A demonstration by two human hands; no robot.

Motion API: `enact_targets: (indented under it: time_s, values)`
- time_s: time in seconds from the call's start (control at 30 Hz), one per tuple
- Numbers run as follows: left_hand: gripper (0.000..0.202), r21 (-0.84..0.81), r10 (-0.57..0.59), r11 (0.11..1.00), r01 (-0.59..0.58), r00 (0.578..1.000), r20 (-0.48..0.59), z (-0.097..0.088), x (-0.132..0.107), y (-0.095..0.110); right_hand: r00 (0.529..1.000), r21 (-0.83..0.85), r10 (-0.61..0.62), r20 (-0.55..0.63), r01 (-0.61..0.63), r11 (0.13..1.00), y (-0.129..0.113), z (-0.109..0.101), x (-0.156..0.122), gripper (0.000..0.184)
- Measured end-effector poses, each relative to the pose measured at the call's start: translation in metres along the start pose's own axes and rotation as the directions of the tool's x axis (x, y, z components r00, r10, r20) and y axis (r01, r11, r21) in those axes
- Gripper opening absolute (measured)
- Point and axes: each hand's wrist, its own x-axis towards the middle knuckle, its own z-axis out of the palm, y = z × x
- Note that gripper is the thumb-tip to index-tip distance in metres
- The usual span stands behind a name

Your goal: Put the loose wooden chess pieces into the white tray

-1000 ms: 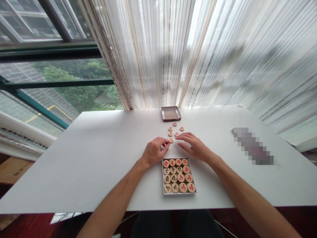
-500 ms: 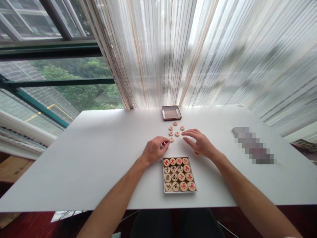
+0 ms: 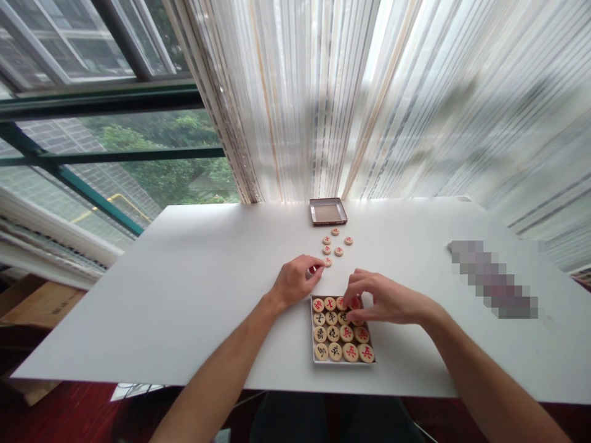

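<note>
My left hand (image 3: 298, 280) is closed in a pinch at the left edge of a red-marked Chinese chess piece (image 3: 327, 262) lying on the white table. My right hand (image 3: 385, 298) is over the far right corner of a shallow box (image 3: 344, 363). Its fingers and thumb curl around a red-marked Chinese chess piece (image 3: 355, 303) there, partly covering it and its neighbours. Wooden pieces with red and black characters fill the box in rows. Beyond my left fingertips lie several loose red-marked pieces, one of them a piece (image 3: 338, 251) near the middle.
An open box lid (image 3: 328, 213) lies at the table's far edge, before a striped curtain (image 3: 295, 111). On the right of the white table (image 3: 184, 295) is a blurred-out object (image 3: 496, 280). A window stands at the left; a cardboard box (image 3: 44, 304) sits below.
My right hand has come back from beside the loose pieces to the box's far right corner, and its fingers have curled. My left hand stays at the same loose piece. The view has shifted slightly.
</note>
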Motion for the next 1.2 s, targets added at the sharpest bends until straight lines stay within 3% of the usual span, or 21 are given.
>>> enact_targets:
  time_s: [0.13,0.43,0.7,1.07,1.2]
  values:
    - [0.018,0.006,-0.016,1.0,0.016,1.0,-0.012,0.001,0.0,-0.001,0.996,-0.051,-0.022,0.09,0.027,0.998,-0.011,0.01,-0.002,0.023]
    - [0.017,-0.005,-0.028,1.0,0.028,1.0,-0.004,0.002,0.001,-0.003,0.998,-0.108,-0.054,0.04,0.058,0.992,-0.017,0.026,0.004,0.015]
    - [0.018,-0.001,-0.026,1.0,0.026,1.0,-0.002,0.002,0.0,-0.003,0.984,-0.071,-0.138,0.111,0.147,0.987,-0.026,0.037,0.006,0.015]
    - [0.016,0.004,-0.013,1.0,0.013,1.0,-0.001,0.004,0.0,-0.008,0.98,-0.038,-0.136,0.148,0.143,0.989,-0.024,0.034,0.003,0.011]
    - [0.016,0.002,-0.011,1.0,0.011,1.0,-0.004,0.004,0.0,-0.008,0.983,-0.029,-0.162,0.091,0.165,0.986,-0.025,0.03,0.002,0.013]
